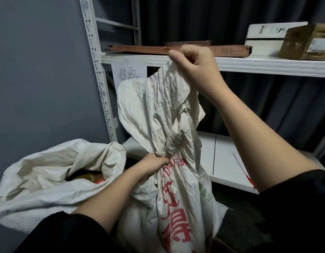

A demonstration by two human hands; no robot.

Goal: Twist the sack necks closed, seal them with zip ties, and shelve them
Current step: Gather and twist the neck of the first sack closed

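Note:
A white woven sack (pixel 178 212) with red printing stands in front of me. My left hand (pixel 151 168) grips its gathered neck low down. My right hand (pixel 193 67) pinches the top edge of the loose sack mouth and holds it high, near the upper shelf. The cloth between my hands (pixel 158 110) hangs wide and crumpled. A second white sack (pixel 48 178) lies open at the left, with brown contents showing inside. On the lower shelf board (pixel 225 170) lie a black zip tie (pixel 214 154) and a red zip tie (pixel 243 168).
A white metal shelving rack stands ahead, its upright post (pixel 99 70) at the left. The upper shelf (pixel 267 65) carries a flat brown carton (pixel 229 51), a white box (pixel 266 38) and a brown parcel (pixel 308 42). A paper label (pixel 128 73) hangs under it. A grey wall is at the left.

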